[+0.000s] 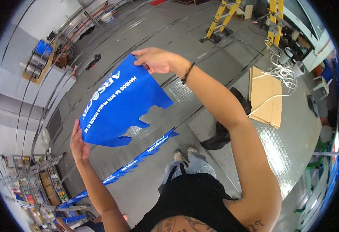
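Note:
A blue sheet (119,106) with white lettering and a ragged, cut-out lower edge is stretched between my two hands above the floor. My left hand (79,142) grips its lower left end, with the thumb against the sheet. At the upper right corner, my right hand (154,60) pinches the material; some of those fingers are hidden behind it. A dark beaded bracelet (188,73) circles my right wrist. Below the sheet, a long blue strip (138,159) with white print and jagged edges runs diagonally past my left forearm.
Thin dark strands cross the room at left. Yellow ladders (221,19) stand at the far right, near flat cardboard (265,96) and a tangled white cable (283,71). Black cloth (217,139) lies right of my feet. Loaded shelves (41,185) and part of another person (86,226) are at lower left.

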`<state>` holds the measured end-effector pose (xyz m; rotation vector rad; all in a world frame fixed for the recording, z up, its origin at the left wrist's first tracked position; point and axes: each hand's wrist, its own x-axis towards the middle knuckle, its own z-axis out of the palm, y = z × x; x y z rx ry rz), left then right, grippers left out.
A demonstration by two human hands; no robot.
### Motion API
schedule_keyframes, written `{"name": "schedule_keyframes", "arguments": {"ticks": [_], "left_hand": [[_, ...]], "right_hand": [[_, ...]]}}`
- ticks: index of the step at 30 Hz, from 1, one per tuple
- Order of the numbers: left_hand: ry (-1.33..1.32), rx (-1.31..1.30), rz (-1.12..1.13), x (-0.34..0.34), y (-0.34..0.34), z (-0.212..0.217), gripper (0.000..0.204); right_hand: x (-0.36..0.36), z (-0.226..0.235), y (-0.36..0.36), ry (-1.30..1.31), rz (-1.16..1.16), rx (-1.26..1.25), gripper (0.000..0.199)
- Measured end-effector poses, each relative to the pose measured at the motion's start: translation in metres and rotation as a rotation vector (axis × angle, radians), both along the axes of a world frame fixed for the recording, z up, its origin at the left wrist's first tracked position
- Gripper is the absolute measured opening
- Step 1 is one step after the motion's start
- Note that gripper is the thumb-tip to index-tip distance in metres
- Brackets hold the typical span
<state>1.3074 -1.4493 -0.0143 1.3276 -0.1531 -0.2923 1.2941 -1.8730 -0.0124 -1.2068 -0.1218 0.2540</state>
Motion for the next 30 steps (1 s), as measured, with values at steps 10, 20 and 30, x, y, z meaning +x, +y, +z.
{"name": "schedule_keyframes", "arguments": {"ticks": [10,20,30], "left_hand": [[-0.158,0.329,0.137,-0.082,-0.096,-0.099,0.05],[0.092,0.244,0.311,-0.122,-0.103,-0.159,0.046],[-0.15,0.459,0.251,-0.087,-0.098,-0.122,0.03]], "right_hand": [[-0.094,-0.101,-0.096,-0.119,-0.392,-0.706,0.038],[-0.14,-0.175,-0.098,0.288,-0.443,-0.321,0.037],[-0.1,-0.192,-0.139,0.144,-0.514,-0.695,0.04]]}}
